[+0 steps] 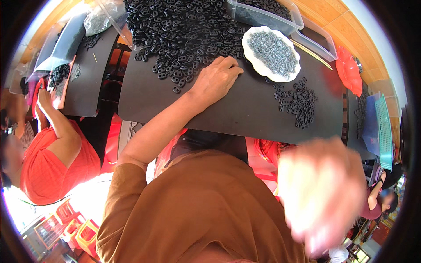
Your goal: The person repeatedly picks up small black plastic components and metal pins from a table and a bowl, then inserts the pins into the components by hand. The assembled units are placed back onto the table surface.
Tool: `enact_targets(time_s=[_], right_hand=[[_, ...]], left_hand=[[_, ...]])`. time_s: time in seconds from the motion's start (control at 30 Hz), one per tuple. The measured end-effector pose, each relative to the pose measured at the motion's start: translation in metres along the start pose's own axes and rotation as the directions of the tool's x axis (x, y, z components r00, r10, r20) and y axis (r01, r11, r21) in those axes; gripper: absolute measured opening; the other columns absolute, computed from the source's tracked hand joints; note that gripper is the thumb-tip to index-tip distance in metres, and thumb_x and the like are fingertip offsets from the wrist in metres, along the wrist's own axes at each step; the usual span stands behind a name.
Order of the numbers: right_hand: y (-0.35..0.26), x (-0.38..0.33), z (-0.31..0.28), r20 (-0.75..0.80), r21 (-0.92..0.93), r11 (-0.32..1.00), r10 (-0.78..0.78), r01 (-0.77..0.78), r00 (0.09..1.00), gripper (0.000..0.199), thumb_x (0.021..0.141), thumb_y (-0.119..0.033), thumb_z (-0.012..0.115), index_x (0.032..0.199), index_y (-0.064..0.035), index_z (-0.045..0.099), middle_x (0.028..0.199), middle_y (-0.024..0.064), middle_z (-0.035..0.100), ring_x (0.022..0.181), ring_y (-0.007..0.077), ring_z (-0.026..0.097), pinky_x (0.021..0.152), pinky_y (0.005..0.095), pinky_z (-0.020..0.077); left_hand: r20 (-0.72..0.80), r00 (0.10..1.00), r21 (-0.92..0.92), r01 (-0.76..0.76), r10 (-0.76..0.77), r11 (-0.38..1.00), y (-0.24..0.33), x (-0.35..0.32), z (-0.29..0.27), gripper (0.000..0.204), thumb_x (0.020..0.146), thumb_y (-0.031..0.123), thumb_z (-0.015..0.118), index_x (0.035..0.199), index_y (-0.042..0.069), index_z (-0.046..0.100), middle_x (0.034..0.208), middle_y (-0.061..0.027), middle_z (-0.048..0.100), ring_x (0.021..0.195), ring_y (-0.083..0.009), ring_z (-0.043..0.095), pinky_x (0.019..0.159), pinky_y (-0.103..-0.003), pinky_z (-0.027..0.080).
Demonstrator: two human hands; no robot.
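My left hand rests on the dark table at the lower right edge of a big heap of small black oval pieces, flat and with holes through them. Its fingers are bent down and closed; whatever lies under the fingertips is hidden. Just right of it is a white scalloped dish full of small shiny grey metal pieces. Nearer me on the right lies a smaller pile of black pieces. My right hand, raised in front of the table's near right edge, is smeared by motion, so its fingers cannot be made out.
Clear plastic bins stand along the back, with thin sticks beside them. A red scalloped dish and a turquoise basket are at the right. To the left, a person in red sits at another table. Red stools stand lower left.
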State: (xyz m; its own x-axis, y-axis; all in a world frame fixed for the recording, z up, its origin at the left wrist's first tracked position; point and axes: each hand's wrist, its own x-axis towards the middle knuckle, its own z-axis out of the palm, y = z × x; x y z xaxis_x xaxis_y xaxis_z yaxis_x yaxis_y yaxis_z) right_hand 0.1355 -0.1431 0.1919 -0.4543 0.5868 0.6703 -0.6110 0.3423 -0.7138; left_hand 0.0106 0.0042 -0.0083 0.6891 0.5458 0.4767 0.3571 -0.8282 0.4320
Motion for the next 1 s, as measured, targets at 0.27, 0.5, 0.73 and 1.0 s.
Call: enact_targets(time_s=[0.27, 0.5, 0.73, 1.0], right_hand=[[-0.001, -0.009, 0.063, -0.354, 0.059, 0.987, -0.117, 0.147, 0.928, 0.013, 0.089, -0.008, 0.064, 0.082, -0.0012, 0.072, 0.084, 0.0098, 0.066, 0.061, 0.0159, 0.054, 0.053, 0.0278, 0.0396], [0.003, -0.003, 0.038, -0.165, 0.241, 0.961, -0.095, 0.134, 0.982, 0.013, 0.088, 0.001, 0.057, 0.075, -0.0008, 0.061, 0.08, 0.0165, 0.061, 0.062, 0.0258, 0.057, 0.057, 0.0352, 0.0416], [0.005, -0.002, 0.035, -0.151, 0.233, 0.968, -0.055, 0.09, 0.987, 0.018, 0.091, -0.002, 0.053, 0.073, 0.0004, 0.057, 0.079, 0.019, 0.06, 0.063, 0.0296, 0.059, 0.058, 0.038, 0.0431], [0.011, -0.016, 0.078, -0.476, -0.057, 0.978, -0.202, 0.2, 0.856, 0.008, 0.086, -0.004, 0.063, 0.083, -0.0021, 0.07, 0.083, 0.0094, 0.066, 0.06, 0.0157, 0.055, 0.053, 0.0273, 0.0404]], left_hand=[[-0.005, 1.0, -0.056, -0.03, 0.029, 0.998, 0.004, 0.005, -0.002, 0.02, 0.08, 0.003, 0.066, 0.1, 0.006, 0.07, 0.105, -0.007, 0.061, 0.097, -0.0282, 0.06, 0.083, -0.038, 0.053], [-0.023, 1.0, -0.043, -0.02, 0.019, 0.999, 0.0, 0.002, -0.002, 0.019, 0.08, 0.003, 0.066, 0.098, 0.006, 0.07, 0.104, -0.0069, 0.061, 0.096, -0.0281, 0.061, 0.083, -0.038, 0.053], [-0.026, 0.999, -0.047, -0.028, 0.027, 0.998, -0.001, 0.002, -0.001, 0.019, 0.08, 0.002, 0.066, 0.098, 0.006, 0.069, 0.104, -0.0073, 0.061, 0.096, -0.028, 0.061, 0.082, -0.038, 0.053], [-0.032, 0.999, -0.065, -0.021, 0.019, 0.998, -0.001, 0.003, -0.002, 0.02, 0.08, 0.002, 0.066, 0.099, 0.006, 0.069, 0.105, -0.0079, 0.061, 0.096, -0.0286, 0.062, 0.083, -0.038, 0.053]])
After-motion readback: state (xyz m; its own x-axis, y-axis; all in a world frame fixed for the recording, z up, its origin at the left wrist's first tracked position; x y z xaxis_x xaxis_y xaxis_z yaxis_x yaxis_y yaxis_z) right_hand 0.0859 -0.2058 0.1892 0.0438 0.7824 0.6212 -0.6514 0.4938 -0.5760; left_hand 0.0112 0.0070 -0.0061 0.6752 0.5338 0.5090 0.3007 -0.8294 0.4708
